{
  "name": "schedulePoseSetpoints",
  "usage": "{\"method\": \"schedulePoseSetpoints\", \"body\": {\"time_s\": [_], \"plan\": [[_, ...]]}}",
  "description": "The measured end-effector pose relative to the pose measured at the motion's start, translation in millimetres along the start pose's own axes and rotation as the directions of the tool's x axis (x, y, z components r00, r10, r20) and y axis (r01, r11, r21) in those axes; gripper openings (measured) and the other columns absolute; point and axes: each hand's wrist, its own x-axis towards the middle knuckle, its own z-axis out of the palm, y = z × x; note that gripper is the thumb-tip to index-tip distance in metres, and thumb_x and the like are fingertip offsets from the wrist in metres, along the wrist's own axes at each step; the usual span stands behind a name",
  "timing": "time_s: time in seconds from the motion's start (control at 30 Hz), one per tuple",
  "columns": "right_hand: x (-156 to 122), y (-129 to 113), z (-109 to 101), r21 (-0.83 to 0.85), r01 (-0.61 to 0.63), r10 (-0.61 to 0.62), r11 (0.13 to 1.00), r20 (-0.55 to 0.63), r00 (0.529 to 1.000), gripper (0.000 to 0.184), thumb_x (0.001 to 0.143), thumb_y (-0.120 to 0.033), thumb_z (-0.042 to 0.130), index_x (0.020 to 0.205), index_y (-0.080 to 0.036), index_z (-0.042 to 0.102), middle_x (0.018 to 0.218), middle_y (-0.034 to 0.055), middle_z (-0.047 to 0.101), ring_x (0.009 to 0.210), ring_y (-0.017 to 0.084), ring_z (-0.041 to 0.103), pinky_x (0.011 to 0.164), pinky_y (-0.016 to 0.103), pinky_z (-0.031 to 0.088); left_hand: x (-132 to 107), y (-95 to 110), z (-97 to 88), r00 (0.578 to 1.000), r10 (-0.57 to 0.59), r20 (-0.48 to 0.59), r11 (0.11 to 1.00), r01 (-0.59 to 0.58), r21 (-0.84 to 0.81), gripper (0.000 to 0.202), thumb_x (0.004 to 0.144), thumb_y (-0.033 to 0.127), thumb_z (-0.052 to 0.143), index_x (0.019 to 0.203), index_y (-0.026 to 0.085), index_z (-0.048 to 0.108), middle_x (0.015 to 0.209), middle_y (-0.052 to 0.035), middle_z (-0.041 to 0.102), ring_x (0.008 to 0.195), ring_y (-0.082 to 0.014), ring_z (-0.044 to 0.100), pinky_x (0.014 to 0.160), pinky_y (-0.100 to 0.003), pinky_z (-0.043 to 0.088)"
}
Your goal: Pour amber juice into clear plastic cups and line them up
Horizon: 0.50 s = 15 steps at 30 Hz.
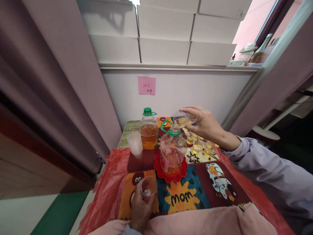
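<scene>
My right hand (pixel 207 124) grips a small clear cup (pixel 184 120) tilted over the open mouth of a clear plastic jug (pixel 171 150) holding amber liquid. That jug has a green handle ring and stands on a red scalloped plate (pixel 182 173). My left hand (pixel 140 209) wraps round an empty clear cup (pixel 148 186) low at the near edge, above the colourful cartoon mat (pixel 186 195).
A second jug (pixel 148 129) with a green cap stands behind, next to a stack of clear cups (pixel 135 143). Several small filled cups (pixel 202 147) sit under my right wrist. Red plastic sheeting (pixel 107 186) covers the table. A curtain hangs at left, a pink note (pixel 146 85) on the wall.
</scene>
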Motion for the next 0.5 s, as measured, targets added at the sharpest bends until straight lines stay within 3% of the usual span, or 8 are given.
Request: {"method": "schedulePoseSetpoints", "body": {"time_s": [0.5], "plan": [[0.7, 1.9, 2.2, -0.045, 0.138, -0.138, 0.989, 0.013, 0.99, 0.071, 0.082, -0.004, 0.07, 0.15, -0.027, 0.075, 0.154, 0.0116, 0.076, 0.139, 0.034, 0.075, 0.119, 0.059, 0.061, 0.5, 5.0, 0.0, 1.0, -0.013, -0.005, 1.0, 0.013, 0.002, 0.061, 0.085, 0.065, 0.082, 0.127, 0.023, 0.073, 0.12, -0.0166, 0.087, 0.11, -0.0407, 0.086, 0.093, -0.058, 0.07]]}}
